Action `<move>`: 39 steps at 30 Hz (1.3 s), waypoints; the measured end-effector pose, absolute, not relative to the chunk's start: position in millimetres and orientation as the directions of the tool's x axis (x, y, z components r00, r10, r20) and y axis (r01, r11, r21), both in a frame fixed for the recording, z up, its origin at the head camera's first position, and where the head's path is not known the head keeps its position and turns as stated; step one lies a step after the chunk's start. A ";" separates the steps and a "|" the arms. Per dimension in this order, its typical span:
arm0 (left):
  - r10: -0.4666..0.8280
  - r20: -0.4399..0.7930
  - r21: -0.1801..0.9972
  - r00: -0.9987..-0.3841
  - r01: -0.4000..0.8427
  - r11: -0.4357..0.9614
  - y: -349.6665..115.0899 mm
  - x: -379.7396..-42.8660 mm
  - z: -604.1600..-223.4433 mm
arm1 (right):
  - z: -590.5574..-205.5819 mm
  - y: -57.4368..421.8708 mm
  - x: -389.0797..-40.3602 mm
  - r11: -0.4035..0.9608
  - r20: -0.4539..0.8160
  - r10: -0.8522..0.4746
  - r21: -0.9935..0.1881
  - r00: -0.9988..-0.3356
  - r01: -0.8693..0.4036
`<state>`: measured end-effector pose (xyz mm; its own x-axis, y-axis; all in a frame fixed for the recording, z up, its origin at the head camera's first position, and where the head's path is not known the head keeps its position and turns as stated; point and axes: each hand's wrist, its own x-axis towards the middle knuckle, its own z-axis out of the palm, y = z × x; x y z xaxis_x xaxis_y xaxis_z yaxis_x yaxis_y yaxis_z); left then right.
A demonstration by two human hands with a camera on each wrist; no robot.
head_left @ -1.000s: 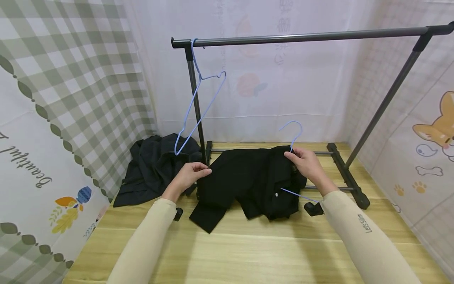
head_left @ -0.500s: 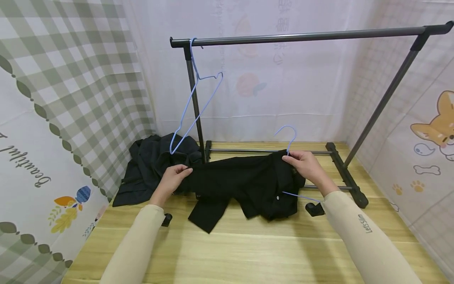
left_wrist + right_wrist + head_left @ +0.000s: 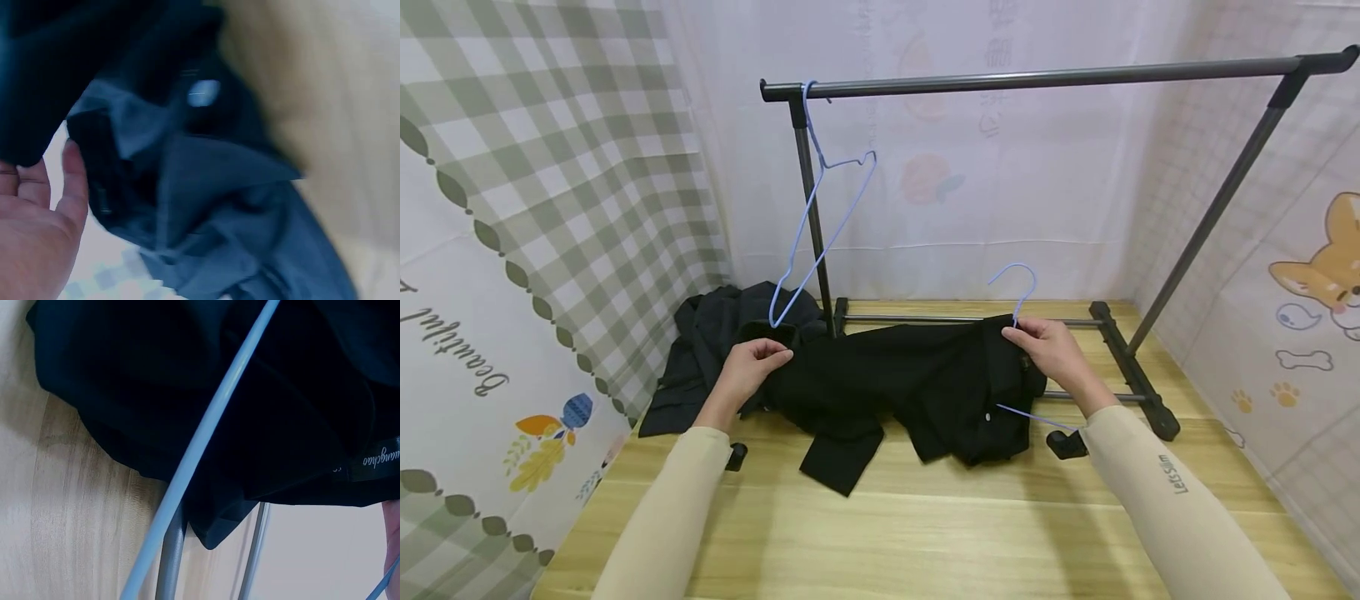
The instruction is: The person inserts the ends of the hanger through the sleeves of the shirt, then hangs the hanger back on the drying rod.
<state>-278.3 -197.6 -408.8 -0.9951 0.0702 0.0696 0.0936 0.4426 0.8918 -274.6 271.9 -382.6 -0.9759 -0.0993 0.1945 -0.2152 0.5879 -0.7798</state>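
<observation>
A black shirt [image 3: 887, 367] with a white button stretches between my hands above the wooden table. My left hand [image 3: 745, 371] pinches its left edge between thumb and fingers. At the other end, my right hand [image 3: 1048, 350] pinches the shirt's top edge beside the hook of a blue wire hanger [image 3: 1033, 282]. Most of this hanger is hidden inside the shirt, though one arm sticks out at the lower right. The right wrist view shows its blue rod [image 3: 206, 428] crossing the black cloth, with a lettered label [image 3: 381, 459] near the edge.
A dark crumpled garment [image 3: 707, 367] lies on the table at the left. Behind my hands stands a dark metal clothes rack [image 3: 1037, 79], with another blue hanger [image 3: 793, 242] hanging at its left end. Rack feet [image 3: 1067, 444] reach forward on both sides.
My left hand has moved left with the shirt's edge, spreading the cloth wider over the dark garment. My right hand has lowered slightly and keeps its grip.
</observation>
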 end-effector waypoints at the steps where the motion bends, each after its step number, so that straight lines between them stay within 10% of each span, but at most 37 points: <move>1: 0.079 0.055 0.885 -0.995 0.086 0.459 -199.6 -277.7 -413.9 | -383.0 271.9 -274.3 0.583 0.192 -0.100 -0.784 -0.976 -0.214; 8: 0.157 -0.043 0.783 -0.987 0.065 0.618 -215.9 -268.2 -436.6 | -384.8 273.5 -274.0 0.578 0.190 -0.092 -0.790 -0.978 -0.207; 17: 0.099 0.137 0.637 -0.986 0.164 0.753 -221.5 -263.4 -442.9 | -386.9 273.6 -273.6 0.584 0.193 -0.094 -0.784 -0.977 -0.211; 30: -0.103 0.094 0.988 -0.990 0.080 0.130 -217.1 -270.0 -400.2 | -390.6 265.4 -277.2 0.583 0.216 -0.112 -0.776 -0.970 -0.240; 39: -0.220 0.306 0.835 -0.926 0.151 0.529 -218.8 -281.0 -380.7 | -394.9 260.2 -278.1 0.578 0.225 -0.100 -0.780 -0.969 -0.241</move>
